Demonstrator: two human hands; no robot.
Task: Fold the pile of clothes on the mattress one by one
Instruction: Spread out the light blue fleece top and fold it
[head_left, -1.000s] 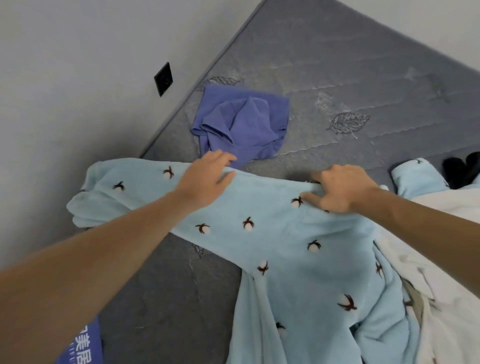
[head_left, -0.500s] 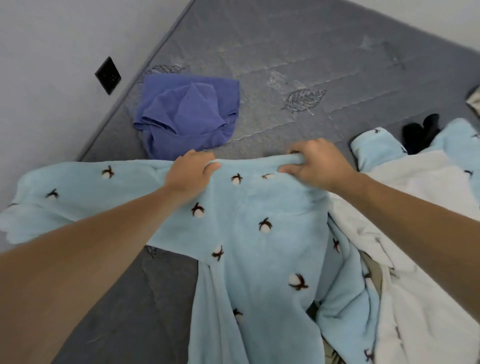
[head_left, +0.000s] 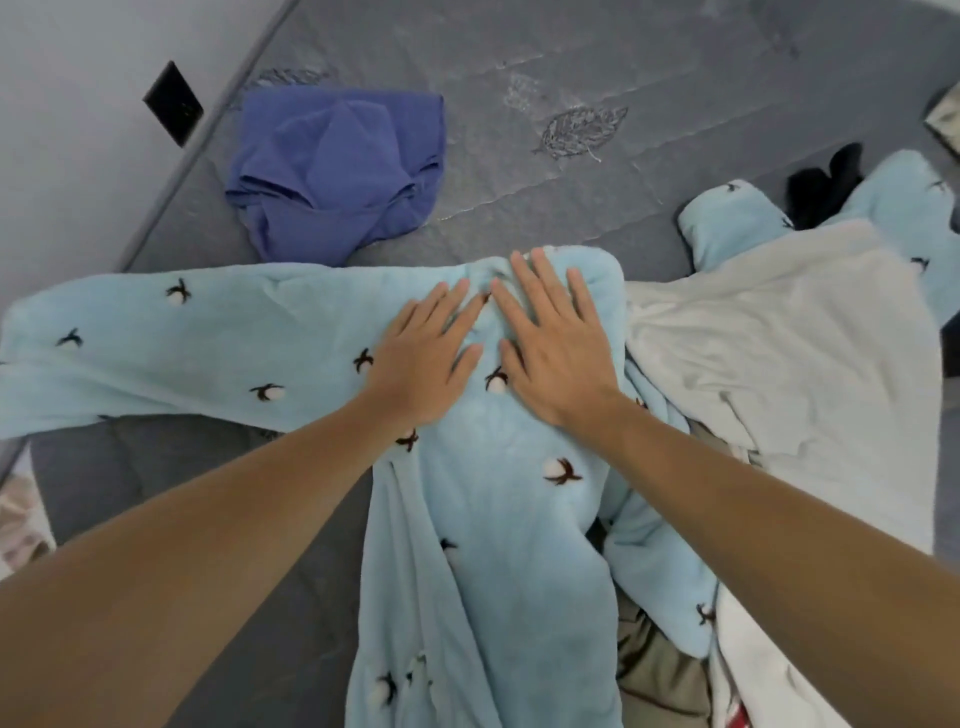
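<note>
My left hand (head_left: 423, 358) and right hand (head_left: 553, 345) lie flat, fingers straight, pressing side by side on the fluffy pale-blue garment with small dark-and-white motifs (head_left: 291, 332), spread across the grey quilted mattress (head_left: 519, 171). A folded purple-blue cloth (head_left: 337, 166) sits beyond; white fabric (head_left: 779, 353) lies right.

I am looking down at a grey mattress (head_left: 597, 78) with quilted seams running across it and a leaf motif (head_left: 579, 131) stitched into the cover. Its left edge runs diagonally along a plain pale wall (head_left: 67, 47), and the two sit close against each other. A dark rectangular wall plate (head_left: 173, 103) is set in that wall, low down, just above the mattress edge. The light is soft and even, with only faint shadows lying in the quilting.
</note>
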